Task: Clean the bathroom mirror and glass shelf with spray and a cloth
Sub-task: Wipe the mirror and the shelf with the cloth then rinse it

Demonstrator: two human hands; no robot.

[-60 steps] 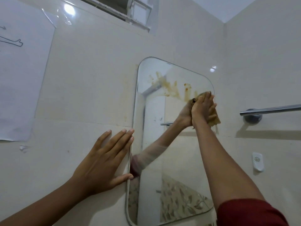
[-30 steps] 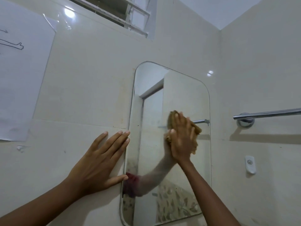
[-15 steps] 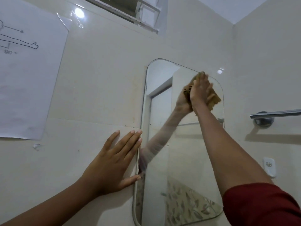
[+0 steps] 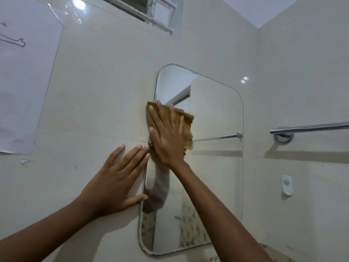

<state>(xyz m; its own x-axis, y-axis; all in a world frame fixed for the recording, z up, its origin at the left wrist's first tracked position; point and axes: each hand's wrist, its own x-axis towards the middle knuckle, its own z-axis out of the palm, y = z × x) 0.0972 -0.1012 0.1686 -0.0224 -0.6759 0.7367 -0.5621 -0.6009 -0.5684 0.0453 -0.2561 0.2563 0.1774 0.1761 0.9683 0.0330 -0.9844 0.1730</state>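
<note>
- Head view: right hand [image 4: 168, 137], fingers spread flat, presses a tan cloth [image 4: 186, 122] against the mirror [image 4: 215, 167] at its left edge.
- Left hand [image 4: 115, 180] lies flat on the wall tile [image 4: 103, 82], fingers splayed, holding nothing, thumb touching the mirror's edge.

Mirror [image 4: 213, 167] glass right of the cloth [image 4: 186, 125] lies unobstructed. Left hand [image 4: 115, 180] blocks the mirror's left edge; towel bar [image 4: 309, 127] projects beyond the right edge.
</note>
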